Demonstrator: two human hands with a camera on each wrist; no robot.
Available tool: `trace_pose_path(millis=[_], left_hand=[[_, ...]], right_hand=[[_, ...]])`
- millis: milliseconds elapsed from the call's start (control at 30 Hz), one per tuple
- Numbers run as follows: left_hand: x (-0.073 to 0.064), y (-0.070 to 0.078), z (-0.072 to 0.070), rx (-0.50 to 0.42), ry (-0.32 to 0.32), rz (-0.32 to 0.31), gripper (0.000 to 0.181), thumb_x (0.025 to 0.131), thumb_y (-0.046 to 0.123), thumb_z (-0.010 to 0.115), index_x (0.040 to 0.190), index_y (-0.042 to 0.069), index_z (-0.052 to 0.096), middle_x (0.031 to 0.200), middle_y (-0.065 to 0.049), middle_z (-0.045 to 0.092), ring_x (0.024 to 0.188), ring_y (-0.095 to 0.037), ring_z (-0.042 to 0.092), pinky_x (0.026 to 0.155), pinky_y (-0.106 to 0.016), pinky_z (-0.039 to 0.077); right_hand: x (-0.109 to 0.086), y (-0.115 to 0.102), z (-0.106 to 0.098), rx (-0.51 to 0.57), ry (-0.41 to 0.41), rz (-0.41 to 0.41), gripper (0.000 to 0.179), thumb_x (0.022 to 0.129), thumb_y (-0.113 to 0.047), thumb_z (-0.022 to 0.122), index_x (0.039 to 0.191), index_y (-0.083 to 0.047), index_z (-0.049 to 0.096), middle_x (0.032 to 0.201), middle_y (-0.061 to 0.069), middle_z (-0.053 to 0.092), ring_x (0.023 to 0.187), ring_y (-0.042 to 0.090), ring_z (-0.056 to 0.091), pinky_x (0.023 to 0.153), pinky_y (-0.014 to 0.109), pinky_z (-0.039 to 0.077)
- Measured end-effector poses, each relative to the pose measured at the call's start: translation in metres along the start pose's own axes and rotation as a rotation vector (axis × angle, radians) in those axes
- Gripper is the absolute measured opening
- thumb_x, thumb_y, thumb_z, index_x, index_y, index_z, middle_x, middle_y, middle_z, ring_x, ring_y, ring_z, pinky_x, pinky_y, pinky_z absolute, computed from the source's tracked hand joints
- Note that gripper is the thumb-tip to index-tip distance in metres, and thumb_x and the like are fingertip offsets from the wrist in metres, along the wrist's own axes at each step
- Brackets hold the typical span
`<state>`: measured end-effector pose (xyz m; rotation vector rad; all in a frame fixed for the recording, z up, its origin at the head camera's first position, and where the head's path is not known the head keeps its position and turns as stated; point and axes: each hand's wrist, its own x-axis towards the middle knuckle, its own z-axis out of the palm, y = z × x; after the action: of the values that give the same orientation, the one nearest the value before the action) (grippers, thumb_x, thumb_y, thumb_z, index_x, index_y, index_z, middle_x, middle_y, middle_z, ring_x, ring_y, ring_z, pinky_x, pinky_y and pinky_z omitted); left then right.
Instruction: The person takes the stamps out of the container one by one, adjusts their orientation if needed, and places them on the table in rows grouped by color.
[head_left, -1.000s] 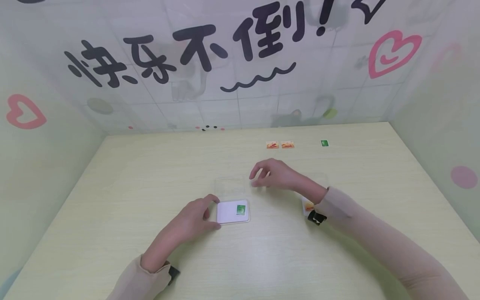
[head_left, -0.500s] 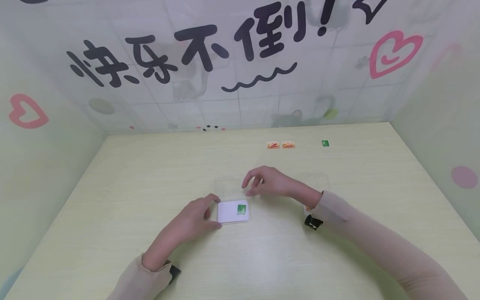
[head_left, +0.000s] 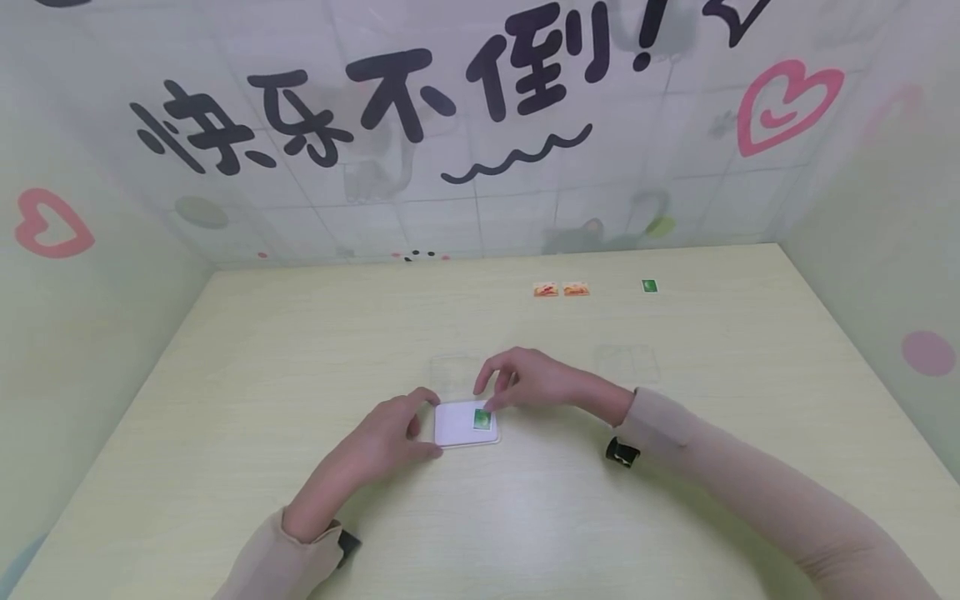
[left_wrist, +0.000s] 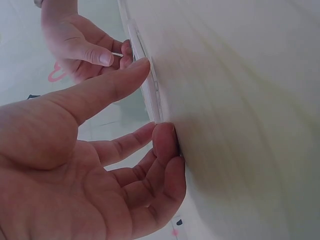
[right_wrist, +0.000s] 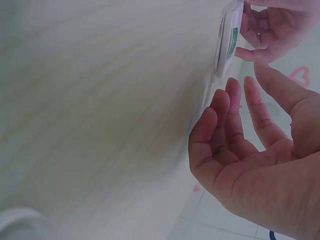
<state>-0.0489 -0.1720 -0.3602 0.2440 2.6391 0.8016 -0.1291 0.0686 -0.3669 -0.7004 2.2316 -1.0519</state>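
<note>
A white card in a clear shallow case lies at mid-table, a green stamp on its right part. With thumb and index finger spread to the near and far left corners, my left hand grips the case's edges; the left wrist view shows its fingers at the thin case edge. My right hand hovers at the case's upper right corner, its thumb overlapping the stamp's edge in the head view. The right wrist view shows that hand with bent fingers and nothing between thumb and fingertips.
Two orange stamps and another green stamp lie at the table's back. Faint clear lids rest on the wood, one partly behind my right hand. A white curved rim shows in the right wrist view's corner.
My right hand has come left and toward me, from behind the case to its upper right corner. My left hand and the case have stayed put.
</note>
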Motion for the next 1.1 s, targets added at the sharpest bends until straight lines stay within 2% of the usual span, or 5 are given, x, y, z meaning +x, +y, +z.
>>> trace_pose_path(millis=[533,767,1100], left_hand=[[0.000,0.000,0.000,-0.009,-0.005,0.002,0.057,0.087,0.010,0.086,0.137,0.004,0.059,0.084,-0.006,0.054,0.076,-0.020,0.048,0.067,-0.033,0.040],[-0.001,-0.001,0.000,-0.003,0.001,0.018,0.056,0.087,0.010,0.086,0.135,0.004,0.059,0.082,-0.005,0.053,0.074,-0.019,0.047,0.067,-0.032,0.039],[-0.001,-0.001,0.000,-0.003,0.002,0.026,0.056,0.086,0.008,0.086,0.135,0.003,0.059,0.082,-0.005,0.053,0.074,-0.019,0.047,0.067,-0.031,0.039]], right_hand=[[0.005,0.002,0.004,-0.002,-0.090,-0.060,0.018,0.092,-0.005,0.080,0.109,-0.012,0.079,0.079,-0.001,0.060,0.076,0.012,0.052,0.072,0.024,0.041],[0.010,0.003,0.003,-0.033,-0.132,-0.084,0.020,0.091,-0.005,0.081,0.110,-0.012,0.080,0.069,-0.003,0.054,0.069,0.010,0.048,0.070,0.022,0.038],[0.016,0.006,0.003,-0.096,-0.169,-0.116,0.022,0.091,-0.005,0.082,0.111,-0.012,0.079,0.069,-0.006,0.048,0.069,0.008,0.045,0.070,0.021,0.036]])
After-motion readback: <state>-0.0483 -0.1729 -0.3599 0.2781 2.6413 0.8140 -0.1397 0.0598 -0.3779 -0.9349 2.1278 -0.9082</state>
